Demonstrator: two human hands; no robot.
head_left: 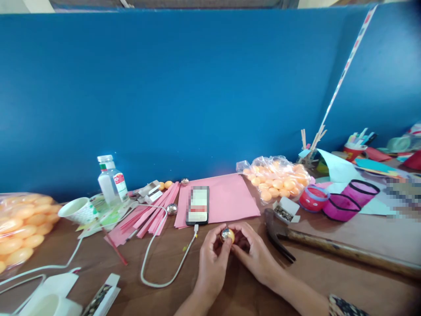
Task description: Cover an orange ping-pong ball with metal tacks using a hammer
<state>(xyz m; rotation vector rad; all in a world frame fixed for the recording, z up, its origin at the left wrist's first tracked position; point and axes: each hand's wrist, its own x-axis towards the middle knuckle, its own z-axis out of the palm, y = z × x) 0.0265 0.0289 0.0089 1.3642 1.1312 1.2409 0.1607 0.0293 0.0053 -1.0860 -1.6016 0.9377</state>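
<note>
Between my left hand (211, 259) and my right hand (255, 254) is a small ball (227, 235), shiny silver on one part and yellow-orange on another. The fingers of both hands close around it, just above the brown table. Right in front of them lies a phone (198, 206), plugged into a white cable (154, 230), on pink paper sheets (230, 197). Two similar silver balls, a nearer one (171, 209) and a farther one (184, 181), rest by the pink paper strips (154, 215).
A claw hammer (329, 245) lies to the right, near a small open box (286, 210) and magenta cups (342, 206). Bags of orange balls stand at the left (26, 224) and back right (276, 177). A bottle (112, 182) and paper cup (79, 210) stand left.
</note>
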